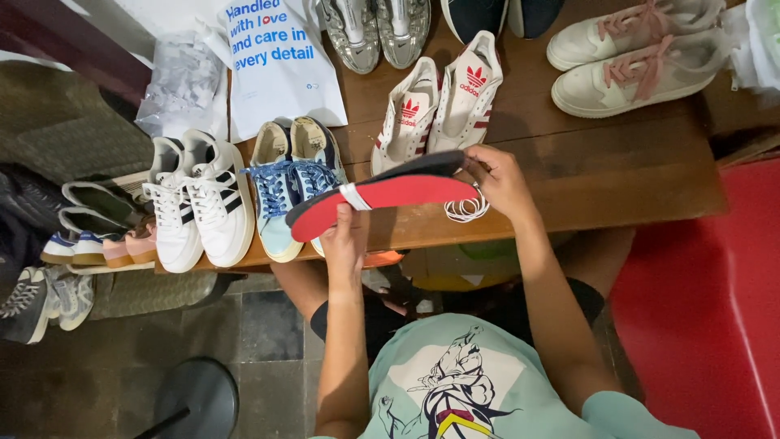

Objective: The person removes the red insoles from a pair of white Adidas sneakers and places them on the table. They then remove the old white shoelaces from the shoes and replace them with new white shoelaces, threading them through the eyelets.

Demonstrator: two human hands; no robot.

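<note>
I noted the red insoles (382, 195) held above the desk (617, 175) edge, long axis running left-right between both hands: left hand (345, 240) pinching mid-length, right hand (500, 180) gripping the right end.

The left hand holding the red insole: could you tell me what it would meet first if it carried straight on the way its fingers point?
Probably the light blue sneakers: the left hand points up-frame from the insole, though depth is unclear.
</note>
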